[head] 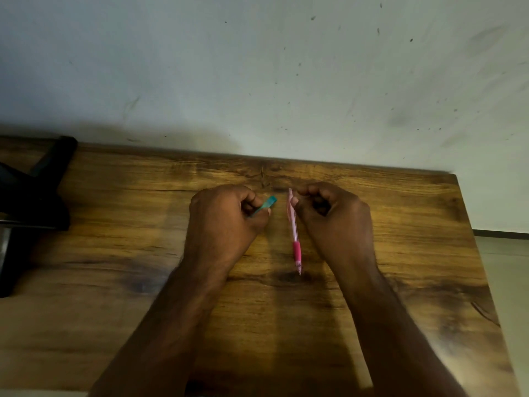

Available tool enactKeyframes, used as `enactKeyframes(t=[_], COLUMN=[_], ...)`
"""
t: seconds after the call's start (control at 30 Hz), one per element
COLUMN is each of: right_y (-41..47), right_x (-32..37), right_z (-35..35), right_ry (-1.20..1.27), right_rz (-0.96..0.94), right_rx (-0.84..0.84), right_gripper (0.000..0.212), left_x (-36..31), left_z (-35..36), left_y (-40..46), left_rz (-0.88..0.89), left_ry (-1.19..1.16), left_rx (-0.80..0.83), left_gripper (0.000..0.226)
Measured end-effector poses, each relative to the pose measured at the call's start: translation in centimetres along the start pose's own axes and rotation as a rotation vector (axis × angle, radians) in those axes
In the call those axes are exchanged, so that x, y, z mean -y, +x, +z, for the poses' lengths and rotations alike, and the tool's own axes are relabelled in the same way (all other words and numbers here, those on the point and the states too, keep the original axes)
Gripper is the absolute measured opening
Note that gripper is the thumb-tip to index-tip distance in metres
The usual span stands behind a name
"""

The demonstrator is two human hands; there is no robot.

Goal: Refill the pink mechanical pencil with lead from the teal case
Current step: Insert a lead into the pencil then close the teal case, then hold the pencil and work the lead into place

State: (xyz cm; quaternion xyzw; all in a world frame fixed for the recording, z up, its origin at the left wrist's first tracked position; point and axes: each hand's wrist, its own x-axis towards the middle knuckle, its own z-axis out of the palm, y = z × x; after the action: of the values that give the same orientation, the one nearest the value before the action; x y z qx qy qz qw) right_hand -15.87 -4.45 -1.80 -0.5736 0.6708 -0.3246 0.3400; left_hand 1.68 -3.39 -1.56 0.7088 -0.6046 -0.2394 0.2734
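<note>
The pink mechanical pencil (pixel 294 230) hangs almost upright over the wooden table (pixel 114 282), tip down, darker pink grip near the tip. My right hand (pixel 332 213) pinches its upper end between thumb and fingers. To the left, my left hand (pixel 226 216) is closed around the teal case (pixel 266 204); only the case's slim top end pokes out toward the pencil. A small gap separates case and pencil. No lead is visible.
A black stand or clamp (pixel 37 196) occupies the table's far left. A pale, marked wall (pixel 286 81) rises right behind the table. The table's right edge (pixel 472 253) drops to a light floor.
</note>
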Motion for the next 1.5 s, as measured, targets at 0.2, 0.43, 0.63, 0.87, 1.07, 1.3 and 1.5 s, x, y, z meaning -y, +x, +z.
enactKeyframes(t=[0.2,0.43,0.63,0.87,1.07,1.3,1.5], right_y=[-0.6,-0.4,0.6,0.7,0.8,0.9,0.8], right_x=[0.6,0.7,1.5,1.2,1.1,1.4,1.5], right_z=[1.2,1.1,-0.3,-1.2,-1.2,-1.1,-0.9], right_ry=[-0.39,0.085,1.271,1.714,1.712,1.693,1.681], right_rz=[-0.088,0.166,0.405,0.348,0.319,0.295,0.28], right_rx=[0.084,0.046,0.082,0.143,0.129,0.14,0.166], right_gripper=[0.038,0.011,0.027,0.055,0.048,0.055,0.053], left_x=[-0.2,0.2,-0.1,-0.2,0.1,0.3,0.4], left_z=[0.2,0.4,0.3,0.5,0.7,0.9,1.1], left_y=[0.0,0.1,0.0,-0.1,0.0,0.2,0.1], left_rz=[-0.057,-0.046,-0.013,0.008,0.031,0.05,0.069], left_ry=[0.045,0.08,-0.052,-0.119,-0.14,-0.12,-0.095], left_rx=[0.012,0.026,-0.113,-0.116,-0.111,-0.111,-0.094], left_gripper=[0.016,0.021,0.027,0.033,0.029,0.028,0.023])
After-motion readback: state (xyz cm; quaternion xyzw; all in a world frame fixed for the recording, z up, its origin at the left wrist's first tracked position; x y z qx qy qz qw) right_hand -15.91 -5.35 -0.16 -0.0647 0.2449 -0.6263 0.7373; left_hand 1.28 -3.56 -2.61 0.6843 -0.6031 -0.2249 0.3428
